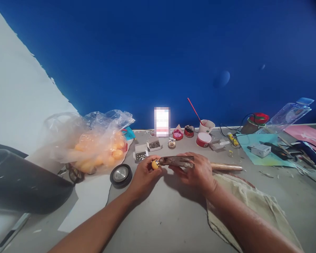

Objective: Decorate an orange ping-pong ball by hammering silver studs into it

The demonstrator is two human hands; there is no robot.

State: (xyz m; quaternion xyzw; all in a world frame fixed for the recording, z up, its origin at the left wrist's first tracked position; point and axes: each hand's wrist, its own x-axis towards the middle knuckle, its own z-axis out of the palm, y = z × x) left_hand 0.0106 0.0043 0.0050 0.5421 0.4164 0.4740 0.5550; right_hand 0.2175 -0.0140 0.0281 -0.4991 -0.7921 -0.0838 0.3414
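Observation:
A small yellow-orange ball (155, 164) with shiny metal studs on one side is pinched in the fingers of my left hand (146, 174). My right hand (197, 172) is wrapped around a hammer, whose worn dark head (177, 161) reaches left to the ball's studded side; whether it touches cannot be made out. The hammer's wooden handle (228, 167) sticks out to the right. Beyond my left hand stand two small open boxes of silver studs, a nearer box (140, 157) and a farther box (154, 145). A stud-covered ball (171, 143) rests behind the hammer.
A clear plastic bag (105, 140) of orange balls lies left, beside a black-rimmed metal disc (120, 174). Toward the wall stand red tubs and a white cup (206, 125) with a red stick. A beige cloth (249, 203) lies under my right forearm. A grey cylinder (23, 179) juts in at left.

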